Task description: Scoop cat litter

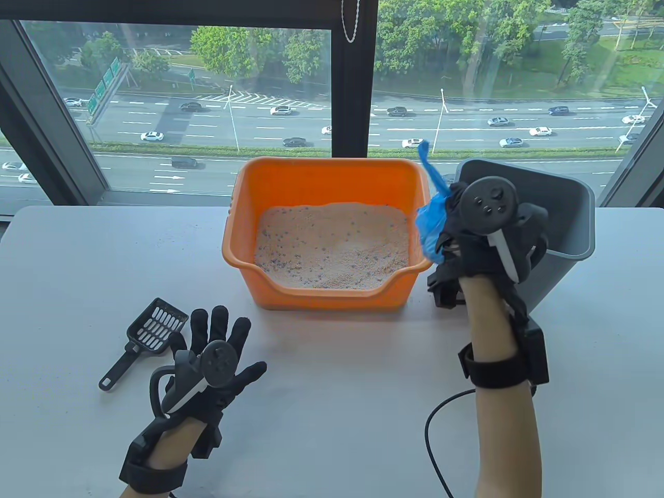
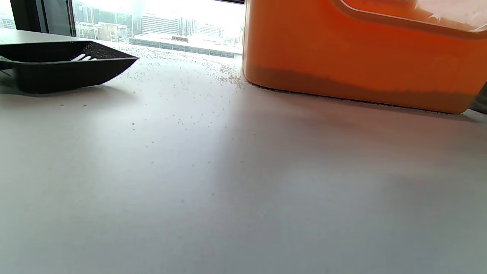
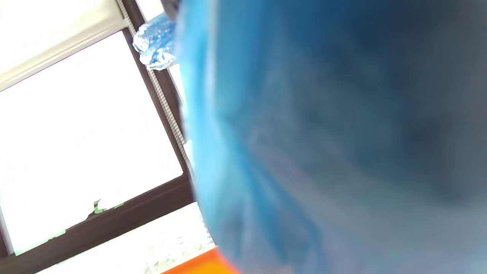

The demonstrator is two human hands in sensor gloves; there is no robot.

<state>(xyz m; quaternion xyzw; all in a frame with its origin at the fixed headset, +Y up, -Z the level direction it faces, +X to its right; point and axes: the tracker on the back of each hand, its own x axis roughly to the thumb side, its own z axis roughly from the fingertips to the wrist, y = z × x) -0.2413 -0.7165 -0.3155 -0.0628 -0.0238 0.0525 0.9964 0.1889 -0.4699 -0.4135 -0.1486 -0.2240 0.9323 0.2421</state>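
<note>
An orange litter box (image 1: 327,179) holds pale litter (image 1: 332,246) at the middle back of the table. A black slotted scoop (image 1: 148,337) lies on the table left of the box; it also shows in the left wrist view (image 2: 57,68). My left hand (image 1: 218,353) rests flat on the table with fingers spread, just right of the scoop, holding nothing. My right hand (image 1: 467,233) is raised between the box and a grey bin (image 1: 570,228) and grips a blue plastic bag (image 1: 433,223). The bag fills the right wrist view (image 3: 323,152).
The grey bin stands at the right of the litter box, behind my right hand. Fine litter grains are scattered on the white table (image 2: 182,114) in front of the box (image 2: 361,57). A black cable (image 1: 436,441) lies by my right arm.
</note>
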